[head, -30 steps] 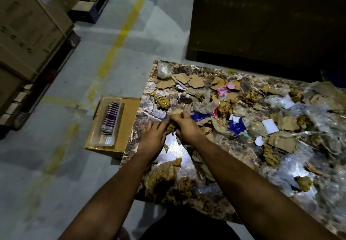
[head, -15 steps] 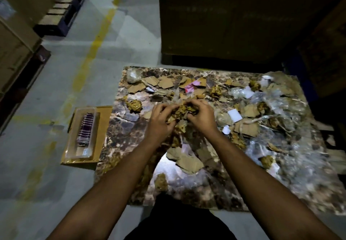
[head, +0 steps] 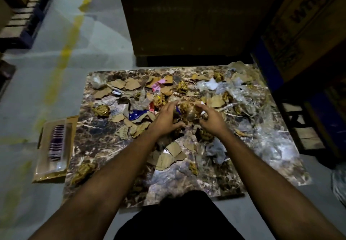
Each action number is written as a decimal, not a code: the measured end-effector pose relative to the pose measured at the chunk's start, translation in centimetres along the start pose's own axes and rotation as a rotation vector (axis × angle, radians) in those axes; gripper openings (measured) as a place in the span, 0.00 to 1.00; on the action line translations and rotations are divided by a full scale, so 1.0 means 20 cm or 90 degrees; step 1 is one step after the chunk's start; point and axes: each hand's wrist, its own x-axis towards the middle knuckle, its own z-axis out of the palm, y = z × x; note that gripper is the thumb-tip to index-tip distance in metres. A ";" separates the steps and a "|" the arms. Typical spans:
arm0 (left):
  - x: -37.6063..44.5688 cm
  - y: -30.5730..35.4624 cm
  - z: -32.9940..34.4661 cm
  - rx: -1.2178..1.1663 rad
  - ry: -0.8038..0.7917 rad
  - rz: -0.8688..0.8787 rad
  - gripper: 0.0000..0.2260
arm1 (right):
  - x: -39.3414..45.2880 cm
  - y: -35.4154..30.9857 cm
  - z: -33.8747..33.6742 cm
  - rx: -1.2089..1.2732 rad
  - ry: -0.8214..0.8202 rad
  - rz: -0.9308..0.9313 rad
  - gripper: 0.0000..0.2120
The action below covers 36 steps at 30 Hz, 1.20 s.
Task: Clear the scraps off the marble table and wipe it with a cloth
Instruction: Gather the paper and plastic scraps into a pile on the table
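Both curled hands, left hand (head: 166, 117) and right hand (head: 210, 118), cup a crumpled golden-brown scrap wad (head: 188, 109) over the glossy veined marble counter (head: 89, 127)

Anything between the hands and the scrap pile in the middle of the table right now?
Nothing visible. The left hand and right hand are cupped on either side of the bunched scraps, fingers curled onto them, on the marble table. More loose cardboard pieces lie nearer the person, under the forearms.

The cardboard box (head: 307, 24) bears dark lettering, perhaps "Whirl", too blurred to confirm.
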 end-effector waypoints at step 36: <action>-1.41 -0.91 -0.17 0.209 0.034 -0.181 0.38 | -0.56 -0.73 1.29 -0.322 -0.174 -0.400 0.39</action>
